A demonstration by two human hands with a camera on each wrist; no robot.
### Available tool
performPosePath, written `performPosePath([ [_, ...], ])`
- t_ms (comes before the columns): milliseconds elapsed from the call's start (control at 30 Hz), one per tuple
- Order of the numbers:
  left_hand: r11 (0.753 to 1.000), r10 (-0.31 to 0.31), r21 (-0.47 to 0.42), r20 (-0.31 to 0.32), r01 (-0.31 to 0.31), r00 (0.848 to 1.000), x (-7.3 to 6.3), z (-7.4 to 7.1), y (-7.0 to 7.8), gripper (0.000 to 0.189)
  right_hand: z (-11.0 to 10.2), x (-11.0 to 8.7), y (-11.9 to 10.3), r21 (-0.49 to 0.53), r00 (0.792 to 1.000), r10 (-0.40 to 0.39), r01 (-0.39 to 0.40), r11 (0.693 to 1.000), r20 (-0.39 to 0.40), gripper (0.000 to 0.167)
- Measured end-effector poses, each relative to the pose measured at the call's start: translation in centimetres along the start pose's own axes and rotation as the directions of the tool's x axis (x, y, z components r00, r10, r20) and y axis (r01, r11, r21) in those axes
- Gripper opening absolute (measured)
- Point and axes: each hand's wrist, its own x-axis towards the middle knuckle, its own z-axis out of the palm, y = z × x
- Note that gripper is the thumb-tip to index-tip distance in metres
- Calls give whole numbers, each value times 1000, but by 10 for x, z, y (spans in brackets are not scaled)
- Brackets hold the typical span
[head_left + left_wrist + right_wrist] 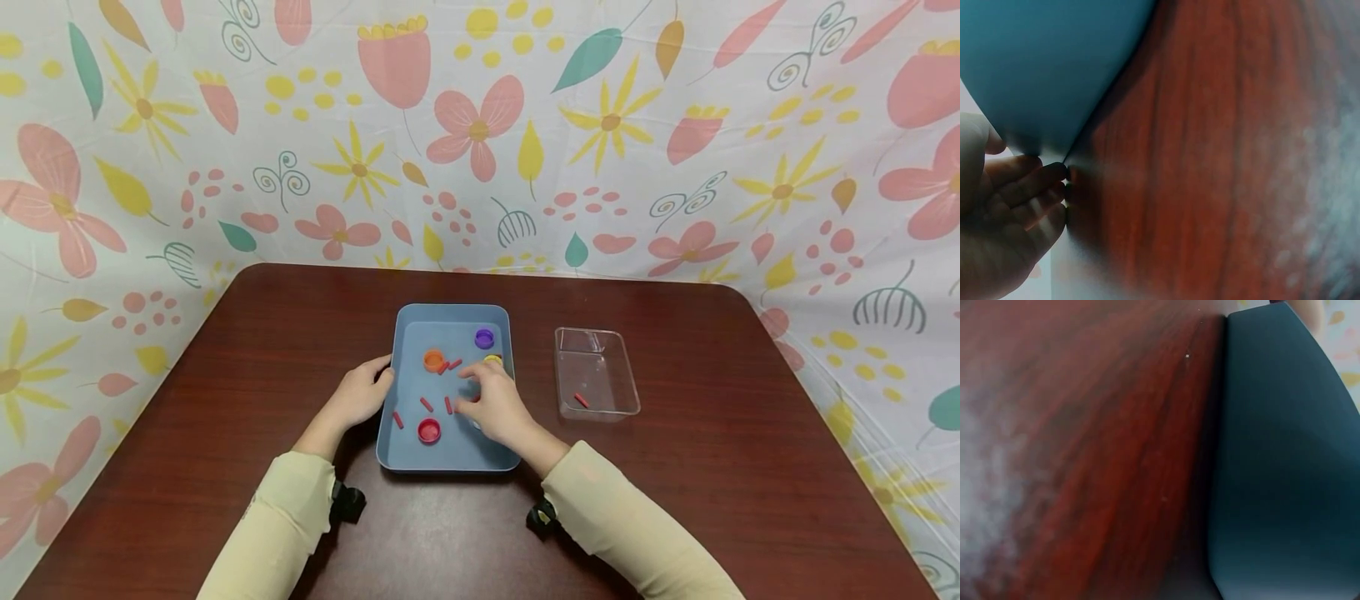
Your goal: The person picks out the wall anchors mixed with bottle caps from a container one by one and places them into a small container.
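A blue-grey tray [416, 454] stands on the table in the head view. My left hand [360, 393] holds its left edge; in the left wrist view the thumb is at the rim and the fingers [1029, 187] lie against the outer wall. Over the tray's right half is my right hand [497, 407], thumb and forefinger apart with nothing visible between them. Several short red sticks [427, 404] lie in the tray. Around them sit small round cups: orange [434, 360], purple [484, 338], red [429, 431] and a yellow one [493, 358] partly hidden by the right hand.
To the tray's right stands a clear plastic box [600, 367] with one red stick [581, 400] in it. Both are on a dark brown wooden table [675, 500]. A flower-printed cloth [480, 225] hangs behind the far edge.
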Motion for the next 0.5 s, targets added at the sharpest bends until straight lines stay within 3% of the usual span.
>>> performPosePath([
  [300, 1000, 5, 4, -1, -5, 1000, 0, 1, -2, 47, 4, 4, -3, -53, 992, 96, -92, 994, 81, 39],
  [500, 1000, 7, 2, -5, -7, 1000, 0, 1, -2, 47, 5, 5, -4, -84, 990, 104, -95, 992, 98, 35],
])
